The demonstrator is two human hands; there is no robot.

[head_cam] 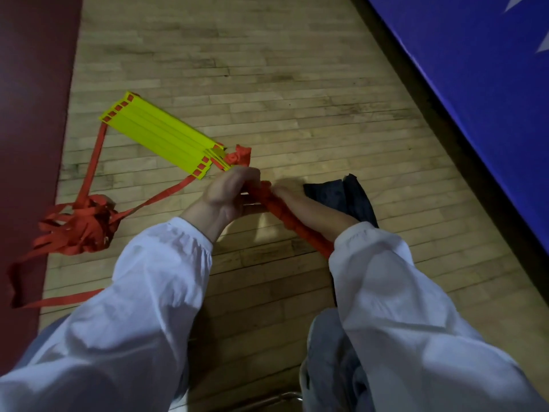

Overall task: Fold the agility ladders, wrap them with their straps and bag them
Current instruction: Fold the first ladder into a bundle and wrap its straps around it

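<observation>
Strap ran in red turns along the wrapped ladder (292, 226), which I held above the floor (267, 84) between both hands, slanting from near right to far left. My left hand (227, 193) had its fingers curled round the far end, I judge to pin the last turn so the winding would not slacken. My right hand (300, 202) lay along the right side of the wrapped ladder, steadying it. Its fingers were mostly hidden behind the red, so I could not tell whether they gripped.

The bag (341, 197) lay dark on the floor just right of my hands, close enough to reach once the end was tucked. To the far left the second ladder (162, 135) lay with its yellow rungs stacked flat and its loose straps (84, 227) heaped at the near left, not yet wrapped. I judged the wrapped ladder almost ready for bagging.
</observation>
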